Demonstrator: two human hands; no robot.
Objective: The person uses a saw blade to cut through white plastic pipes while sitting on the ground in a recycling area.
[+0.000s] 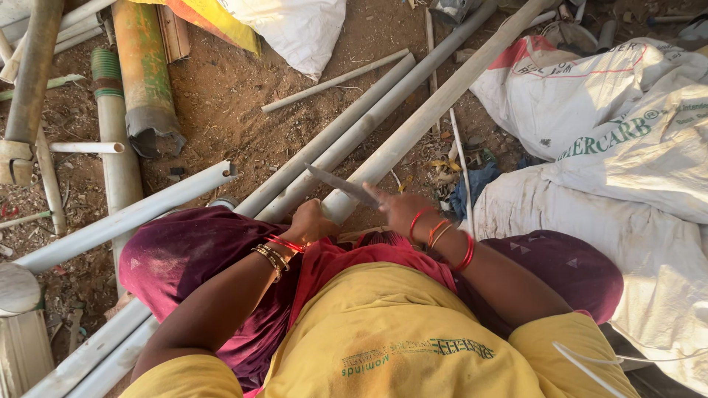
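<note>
Dirt ground (pixel 221 96) | left hand (pixel 310 223) grip closed on one pipe (pixel 413 125) | right hand (pixel 402 210) grip closed on one knife (pixel 343 186)

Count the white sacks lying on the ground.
4: one at top centre, two stacked at upper right, one at lower right. Others may be hidden.

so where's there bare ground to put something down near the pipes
The widest bare dirt lies between the green-and-orange pipe and the thin grey pipe. A smaller patch sits left, by the short white pipe. It is crowded around the left hand, right hand and blade, and by the white sacks.
</note>
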